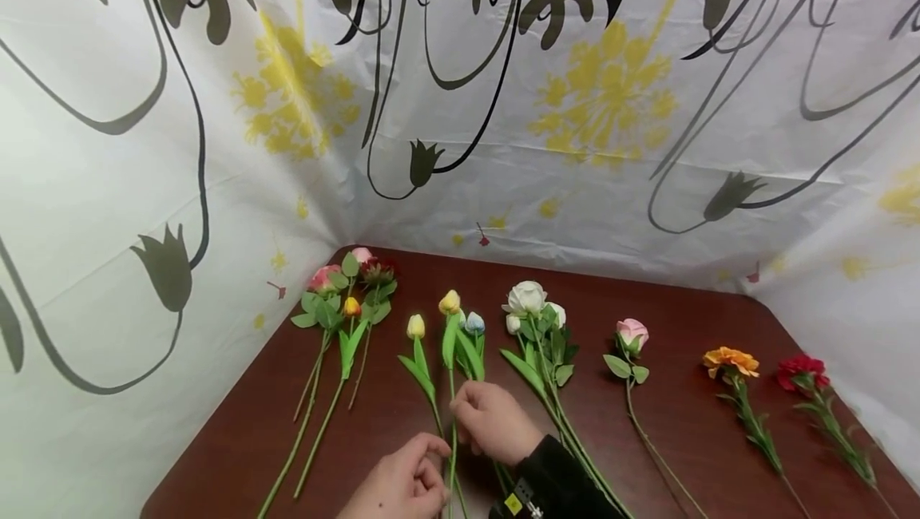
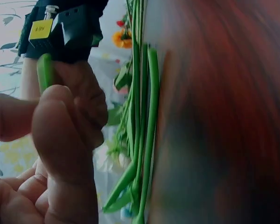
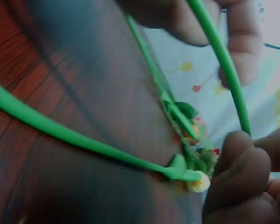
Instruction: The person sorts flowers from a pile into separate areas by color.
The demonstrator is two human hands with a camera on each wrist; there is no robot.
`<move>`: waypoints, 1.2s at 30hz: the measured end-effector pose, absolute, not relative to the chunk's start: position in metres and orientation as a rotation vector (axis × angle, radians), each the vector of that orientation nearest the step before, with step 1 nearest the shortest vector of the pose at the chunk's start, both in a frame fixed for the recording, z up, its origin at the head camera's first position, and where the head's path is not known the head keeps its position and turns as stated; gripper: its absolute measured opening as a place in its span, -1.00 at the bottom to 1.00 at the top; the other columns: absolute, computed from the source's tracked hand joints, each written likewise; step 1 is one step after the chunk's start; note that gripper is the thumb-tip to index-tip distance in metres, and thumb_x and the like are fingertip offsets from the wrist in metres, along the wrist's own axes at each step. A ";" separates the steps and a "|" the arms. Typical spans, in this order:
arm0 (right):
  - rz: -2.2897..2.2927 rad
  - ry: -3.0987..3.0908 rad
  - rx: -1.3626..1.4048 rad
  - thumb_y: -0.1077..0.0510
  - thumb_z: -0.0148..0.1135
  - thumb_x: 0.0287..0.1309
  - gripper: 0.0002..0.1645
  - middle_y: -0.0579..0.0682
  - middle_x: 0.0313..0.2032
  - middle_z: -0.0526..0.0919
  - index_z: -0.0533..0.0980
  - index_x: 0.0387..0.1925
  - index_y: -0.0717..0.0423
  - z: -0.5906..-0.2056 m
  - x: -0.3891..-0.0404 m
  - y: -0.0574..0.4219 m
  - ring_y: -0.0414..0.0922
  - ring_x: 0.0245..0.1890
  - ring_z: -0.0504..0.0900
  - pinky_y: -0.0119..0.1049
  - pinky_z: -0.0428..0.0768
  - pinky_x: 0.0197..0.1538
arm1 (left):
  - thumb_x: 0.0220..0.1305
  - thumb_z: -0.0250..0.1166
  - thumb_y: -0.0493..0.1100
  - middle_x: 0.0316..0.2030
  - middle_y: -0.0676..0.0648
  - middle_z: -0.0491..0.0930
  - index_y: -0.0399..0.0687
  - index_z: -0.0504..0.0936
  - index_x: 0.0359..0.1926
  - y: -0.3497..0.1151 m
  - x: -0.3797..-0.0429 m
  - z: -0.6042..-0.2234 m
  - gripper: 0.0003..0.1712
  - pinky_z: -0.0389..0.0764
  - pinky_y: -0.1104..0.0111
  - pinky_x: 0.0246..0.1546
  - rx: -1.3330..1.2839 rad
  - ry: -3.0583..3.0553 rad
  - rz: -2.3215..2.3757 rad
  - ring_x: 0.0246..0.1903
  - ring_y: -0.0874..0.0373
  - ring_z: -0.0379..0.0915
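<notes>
A yellow tulip (image 1: 450,303) stands out in the middle of the table, its long green stem (image 3: 231,79) raised between both hands. My right hand (image 1: 496,423) pinches this stem below the leaves. Lower down, my left hand (image 1: 406,475) pinches it between thumb and finger; in the left wrist view a short piece of stem (image 2: 45,72) shows above the thumb. A second, paler yellow tulip (image 1: 415,326) lies just left of it. Blue tulips (image 1: 474,323) lie to its right, partly hidden behind its leaves.
White roses (image 1: 527,299) lie right of the hands, then a pink rose (image 1: 632,334), an orange flower (image 1: 730,361) and a red flower (image 1: 801,372). Pink and dark red flowers (image 1: 325,278) with an orange tulip (image 1: 352,307) lie left. A patterned sheet (image 1: 460,120) surrounds the brown table (image 1: 237,423).
</notes>
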State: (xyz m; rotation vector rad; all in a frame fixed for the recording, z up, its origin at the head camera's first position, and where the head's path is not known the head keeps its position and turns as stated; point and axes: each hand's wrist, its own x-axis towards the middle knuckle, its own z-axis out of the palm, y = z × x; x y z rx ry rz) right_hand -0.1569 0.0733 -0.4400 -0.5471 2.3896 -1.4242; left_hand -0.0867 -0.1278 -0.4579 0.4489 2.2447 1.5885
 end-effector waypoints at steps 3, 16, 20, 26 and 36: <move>-1.353 2.399 -0.528 0.08 0.08 0.50 -0.71 -0.01 -0.61 0.56 0.51 -0.39 0.08 -0.445 -0.159 0.067 -0.10 -0.72 0.47 -0.21 0.45 -0.61 | 0.29 0.37 -0.21 -0.47 0.00 0.60 -0.12 0.51 0.10 -0.135 -0.087 -0.455 -0.61 0.50 0.34 -0.47 0.400 2.246 1.594 -0.56 0.11 0.55; -1.058 2.549 -0.470 0.10 0.15 0.42 -0.70 -0.03 -0.70 0.55 0.50 -0.49 0.01 -0.460 -0.161 0.052 -0.10 -0.75 0.48 -0.23 0.37 -0.63 | 0.36 0.30 -0.16 -0.45 0.10 0.58 -0.09 0.57 0.05 -0.157 -0.091 -0.456 -0.72 0.43 0.36 -0.50 0.421 2.402 1.508 -0.61 0.20 0.42; -1.019 2.557 -0.459 0.10 0.19 0.41 -0.73 -0.03 -0.68 0.55 0.51 -0.47 0.00 -0.457 -0.161 0.050 -0.07 -0.73 0.51 -0.22 0.40 -0.62 | 0.38 0.26 -0.16 -0.46 0.11 0.56 -0.08 0.59 0.01 -0.158 -0.090 -0.456 -0.77 0.41 0.37 -0.49 0.424 2.445 1.488 -0.63 0.23 0.37; -1.021 2.547 -0.465 0.07 0.20 0.40 -0.78 -0.04 -0.64 0.56 0.53 -0.42 -0.04 -0.452 -0.155 0.054 -0.07 -0.70 0.53 -0.20 0.43 -0.60 | 0.39 0.26 -0.13 -0.47 0.13 0.55 -0.05 0.61 -0.01 -0.160 -0.089 -0.454 -0.80 0.41 0.37 -0.49 0.395 2.489 1.464 -0.61 0.24 0.38; -1.130 2.613 -0.576 -0.02 0.14 0.47 -0.76 -0.17 -0.49 0.60 0.60 -0.09 0.03 -0.427 -0.142 0.114 -0.18 -0.54 0.56 -0.22 0.49 -0.43 | 0.40 0.28 -0.06 -0.50 0.20 0.53 0.00 0.63 -0.07 -0.196 -0.106 -0.426 -0.82 0.45 0.29 -0.42 0.178 2.949 1.083 -0.53 0.30 0.42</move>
